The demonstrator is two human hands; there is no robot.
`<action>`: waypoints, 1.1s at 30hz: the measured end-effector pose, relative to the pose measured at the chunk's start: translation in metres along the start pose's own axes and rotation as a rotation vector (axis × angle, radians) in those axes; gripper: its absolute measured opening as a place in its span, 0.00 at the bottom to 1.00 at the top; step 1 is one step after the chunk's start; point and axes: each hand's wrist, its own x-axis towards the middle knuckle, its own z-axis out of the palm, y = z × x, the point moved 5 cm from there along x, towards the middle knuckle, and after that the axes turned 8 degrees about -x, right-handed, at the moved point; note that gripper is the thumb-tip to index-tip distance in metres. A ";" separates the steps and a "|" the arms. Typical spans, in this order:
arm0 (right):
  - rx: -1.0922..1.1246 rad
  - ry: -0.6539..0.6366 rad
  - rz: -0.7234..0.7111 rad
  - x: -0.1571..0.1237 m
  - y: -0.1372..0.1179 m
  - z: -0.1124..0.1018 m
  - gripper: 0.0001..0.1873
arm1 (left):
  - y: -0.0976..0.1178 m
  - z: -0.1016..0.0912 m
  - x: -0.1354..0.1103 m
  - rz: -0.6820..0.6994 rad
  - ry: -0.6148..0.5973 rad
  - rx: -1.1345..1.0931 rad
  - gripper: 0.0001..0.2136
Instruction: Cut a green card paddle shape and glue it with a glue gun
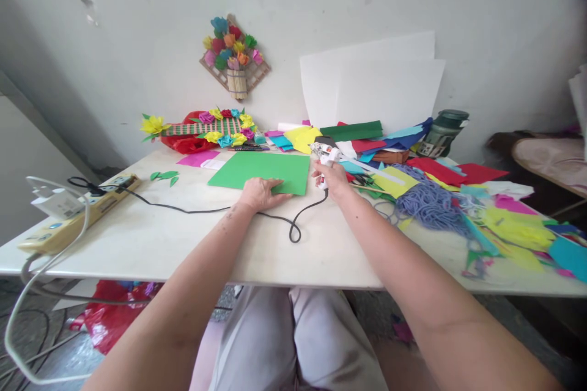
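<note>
A green sheet [261,168] lies flat on the white table [183,238]. My left hand [262,194] rests on its near edge, fingers stretched out and nothing held. Just right of the sheet, my right hand [334,178] is wrapped round a white hot glue gun [326,153]. From the gun's handle a black cord [202,212] loops across the table, passes by my left wrist and runs to a power strip [92,217] at the left. Several cut green leaf shapes [166,175] lie left of the sheet.
Coloured paper scraps [513,226] and a heap of blue-violet yarn [431,198] cover the right side. A dark bottle [444,133] stands at the back right. A flower-trimmed craft piece [206,127] lies at the back left. White boards [371,85] lean on the wall.
</note>
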 end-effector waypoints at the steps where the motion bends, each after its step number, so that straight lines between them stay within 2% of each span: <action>1: 0.010 -0.001 -0.005 0.000 0.000 0.000 0.07 | 0.001 0.000 0.000 0.017 0.010 -0.006 0.31; 10: 0.029 -0.093 -0.104 0.006 0.006 0.003 0.23 | 0.011 0.001 0.000 0.148 0.067 0.004 0.22; 15: 0.028 -0.107 -0.139 0.001 0.011 0.009 0.25 | 0.019 0.001 0.001 0.207 0.019 0.043 0.24; 20: 0.067 -0.116 -0.134 -0.002 0.012 0.013 0.25 | 0.016 -0.002 0.009 0.168 0.033 0.113 0.26; 23: 0.092 -0.104 -0.131 -0.001 0.013 0.011 0.25 | 0.016 -0.002 0.018 0.160 0.050 0.078 0.25; 28: 0.125 -0.088 -0.120 -0.001 0.014 0.007 0.24 | 0.023 0.007 0.035 0.179 0.018 -0.015 0.22; 33: 0.138 -0.072 -0.051 0.000 0.019 0.003 0.26 | 0.027 0.018 0.053 0.188 -0.071 -0.024 0.30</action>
